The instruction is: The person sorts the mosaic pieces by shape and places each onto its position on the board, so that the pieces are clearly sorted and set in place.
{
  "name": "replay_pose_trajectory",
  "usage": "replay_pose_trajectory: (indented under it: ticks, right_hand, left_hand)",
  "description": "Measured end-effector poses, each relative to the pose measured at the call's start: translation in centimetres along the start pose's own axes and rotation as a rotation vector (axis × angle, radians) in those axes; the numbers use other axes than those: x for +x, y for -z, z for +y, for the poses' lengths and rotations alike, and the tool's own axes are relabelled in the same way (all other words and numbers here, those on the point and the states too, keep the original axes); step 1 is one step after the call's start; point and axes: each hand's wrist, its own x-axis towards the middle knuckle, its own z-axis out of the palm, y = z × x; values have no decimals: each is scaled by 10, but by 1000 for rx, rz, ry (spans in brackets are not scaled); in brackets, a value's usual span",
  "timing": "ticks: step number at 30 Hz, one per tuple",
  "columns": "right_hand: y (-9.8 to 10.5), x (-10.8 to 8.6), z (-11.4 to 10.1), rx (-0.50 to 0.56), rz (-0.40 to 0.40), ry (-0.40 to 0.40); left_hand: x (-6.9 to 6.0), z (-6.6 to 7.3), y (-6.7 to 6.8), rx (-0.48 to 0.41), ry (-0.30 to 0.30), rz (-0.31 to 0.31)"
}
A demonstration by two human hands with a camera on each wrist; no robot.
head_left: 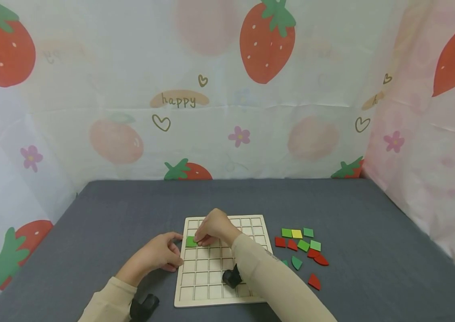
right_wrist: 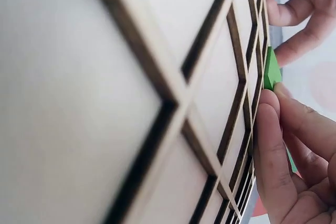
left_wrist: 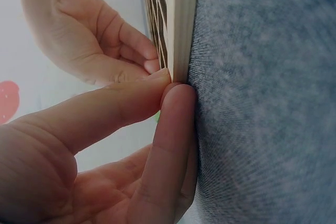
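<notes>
A pale wooden grid board [head_left: 201, 279] lies on the grey tabletop, divided into square cells by raised lines. At its left edge, in the head view, my right hand [head_left: 214, 227] pinches a green square tile [head_left: 191, 242] over a left-column cell. The right wrist view shows thumb and finger of that hand [right_wrist: 294, 156] on the green tile [right_wrist: 270, 69], which is tilted. My left hand [head_left: 159, 252] touches the board's left edge. Close up in the left wrist view, fingertips of the left hand [left_wrist: 121, 129] press against the board's side [left_wrist: 181, 24].
To the right of the board lie loose pieces: green squares [head_left: 308, 232], a yellow square [head_left: 296, 234], red pieces [head_left: 280, 242] and a green quarter-round piece [head_left: 296, 262]. My right forearm [head_left: 275, 281] crosses the board and hides part of it. A strawberry-print curtain [head_left: 227, 147] stands behind the table.
</notes>
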Motion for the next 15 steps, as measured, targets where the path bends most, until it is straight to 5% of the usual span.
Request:
replay_pose_trajectory:
  ticks: [15]
  right_hand:
    - [-5, 1, -4, -104, 23, 4]
  left_hand:
    - [2, 0, 0, -12, 22, -16]
